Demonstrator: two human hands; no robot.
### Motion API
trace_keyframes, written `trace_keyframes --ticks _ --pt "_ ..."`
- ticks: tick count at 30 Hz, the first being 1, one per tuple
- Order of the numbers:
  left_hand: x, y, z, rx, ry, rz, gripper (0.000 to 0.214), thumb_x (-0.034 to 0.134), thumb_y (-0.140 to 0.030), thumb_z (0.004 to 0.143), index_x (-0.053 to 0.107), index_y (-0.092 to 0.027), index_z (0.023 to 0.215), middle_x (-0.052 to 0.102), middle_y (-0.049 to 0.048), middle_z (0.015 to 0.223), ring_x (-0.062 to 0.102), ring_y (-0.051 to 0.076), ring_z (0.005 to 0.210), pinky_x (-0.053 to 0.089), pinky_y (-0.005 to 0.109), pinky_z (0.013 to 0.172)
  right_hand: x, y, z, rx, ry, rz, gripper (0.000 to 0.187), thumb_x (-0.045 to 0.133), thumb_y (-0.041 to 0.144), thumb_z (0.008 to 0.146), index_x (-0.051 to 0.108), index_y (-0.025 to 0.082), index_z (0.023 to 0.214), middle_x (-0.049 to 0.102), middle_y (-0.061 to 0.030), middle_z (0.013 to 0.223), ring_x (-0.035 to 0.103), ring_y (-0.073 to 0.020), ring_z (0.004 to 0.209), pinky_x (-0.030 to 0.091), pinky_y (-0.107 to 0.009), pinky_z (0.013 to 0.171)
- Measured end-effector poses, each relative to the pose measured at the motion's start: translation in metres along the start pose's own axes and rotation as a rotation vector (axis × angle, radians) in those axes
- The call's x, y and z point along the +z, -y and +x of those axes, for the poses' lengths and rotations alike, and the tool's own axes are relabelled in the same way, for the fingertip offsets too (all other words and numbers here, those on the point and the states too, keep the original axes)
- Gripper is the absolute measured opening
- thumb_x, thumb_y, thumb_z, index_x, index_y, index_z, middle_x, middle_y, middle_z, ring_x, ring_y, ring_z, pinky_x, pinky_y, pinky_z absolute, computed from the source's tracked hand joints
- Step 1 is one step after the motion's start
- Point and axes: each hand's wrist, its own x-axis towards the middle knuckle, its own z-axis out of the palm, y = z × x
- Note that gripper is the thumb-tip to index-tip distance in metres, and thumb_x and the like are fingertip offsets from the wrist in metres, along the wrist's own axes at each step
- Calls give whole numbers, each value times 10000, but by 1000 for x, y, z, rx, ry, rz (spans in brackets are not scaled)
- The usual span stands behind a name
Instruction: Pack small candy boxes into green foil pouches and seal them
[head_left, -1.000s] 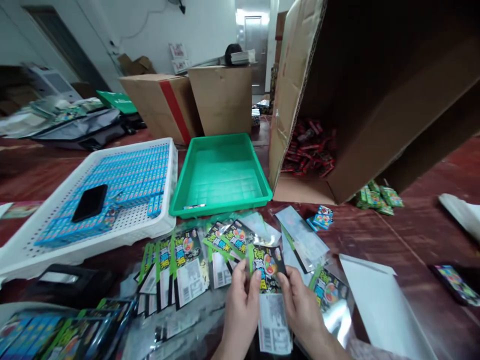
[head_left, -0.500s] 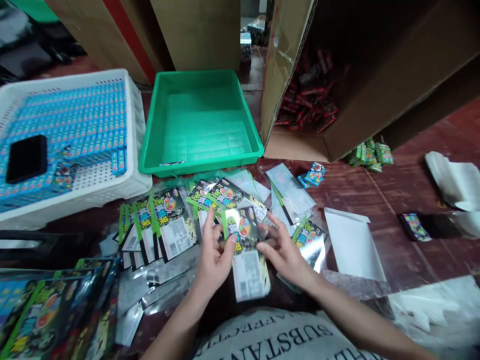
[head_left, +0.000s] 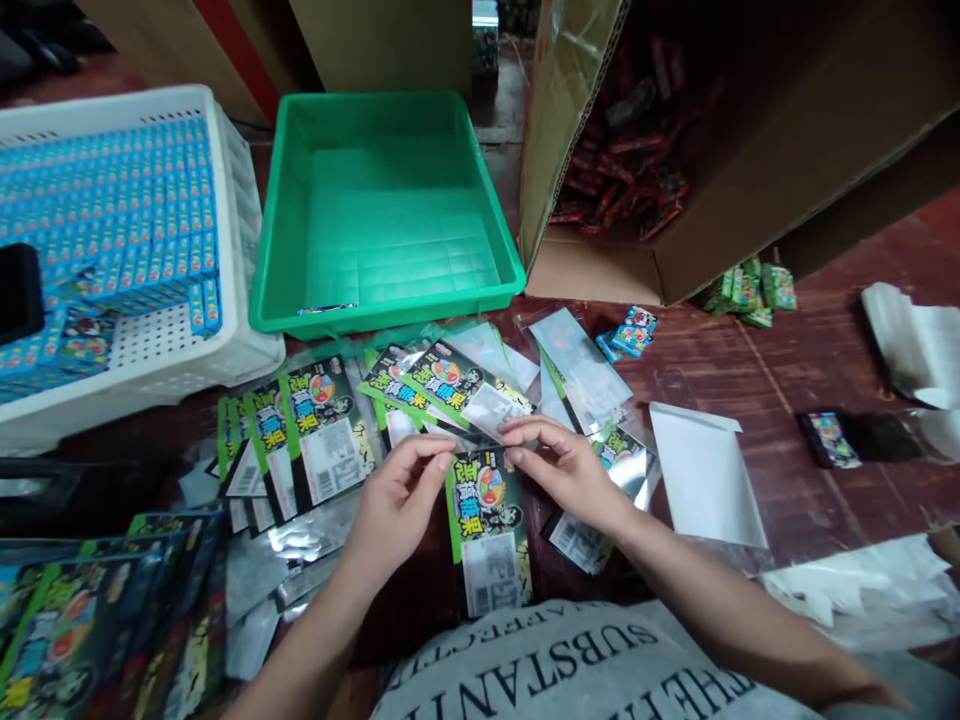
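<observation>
Between my hands hangs a printed plastic packet [head_left: 491, 535], black and green with a pale label on its lower half. My left hand [head_left: 409, 490] pinches its top left corner between thumb and fingers. The top right corner is pinched by my right hand [head_left: 566, 470]. Just beyond lie more packets of the same print [head_left: 450, 385], overlapping one another. Another fanned group of packets [head_left: 322, 430] rests to the left of my left hand. Under my right wrist are further packets [head_left: 581, 540], partly covered by the arm.
A green tray [head_left: 386, 315] stands ahead, beside a white basket [head_left: 251, 330] of small blue boxes. At the right, an open cardboard box [head_left: 600, 275] holds red-wrapped pieces. Small green packs [head_left: 750, 290], a white sheet [head_left: 709, 480] and stacked printed bags [head_left: 82, 630] lie around.
My fingers have shifted from the packet's sides to its top corners. The packet now hangs lower and its front is more exposed. The view has tilted slightly.
</observation>
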Motion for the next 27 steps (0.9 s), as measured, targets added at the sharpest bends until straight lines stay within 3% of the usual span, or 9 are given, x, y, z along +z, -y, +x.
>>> trace_keyframes --ticks 2,4,8,14,18,21,24,27 --pt "0 -3 3 -42 -35 -60 331 655 -342 935 607 -206 1234 742 55 1049 687 205 1037 525 377 968 3 0 0 -20 -46 4 316 631 278 970 638 273 1285 713 -52 1142 680 -171 1071 575 -364 939" --pt "-3 -6 5 -52 -15 -49 377 662 -333 929 605 -216 1282 749 48 1037 695 199 1013 535 365 946 2 4 0 -45 -25 -37 351 619 271 977 628 284 1328 728 -45 1115 694 -165 1036 570 -372 948" --pt "-10 -15 12 -13 153 61 183 654 -365 927 751 -211 907 750 54 1001 693 204 954 547 350 891 -4 21 7 -15 105 -107 137 677 336 943 777 252 983 752 -46 1073 706 -181 1000 568 -363 911" --pt "-12 -24 23 -98 170 30 164 694 -366 880 729 -206 863 738 16 808 684 176 755 566 317 743 0 30 24 270 78 -44 203 745 381 861 735 178 870 729 4 742 635 -109 640 526 -256 636" --pt "-20 -22 20 -78 226 3 156 720 -381 868 770 -236 836 772 55 919 717 216 849 590 390 821 -7 30 21 220 171 -105 219 742 427 877 773 212 856 773 -16 845 688 -148 752 563 -309 734" --pt "-29 -24 14 0 257 12 84 757 -347 851 783 -268 837 770 57 985 719 230 912 587 418 860 -18 42 29 100 361 -180 274 641 436 966 786 247 831 780 -24 1013 721 -168 892 575 -337 825" --pt "-34 -33 12 102 335 158 196 644 -244 925 786 -308 1045 741 55 963 697 212 894 562 373 819 -14 61 79 -126 478 -356 260 586 415 1009 795 282 930 761 -18 1108 716 -180 990 566 -367 908" --pt "-32 -43 15 208 406 300 345 535 -178 951 766 -314 1168 702 69 955 674 200 853 525 336 765 27 84 168 -388 404 -548 281 588 353 1014 701 274 1259 717 -49 1276 663 -229 1175 527 -431 1023"
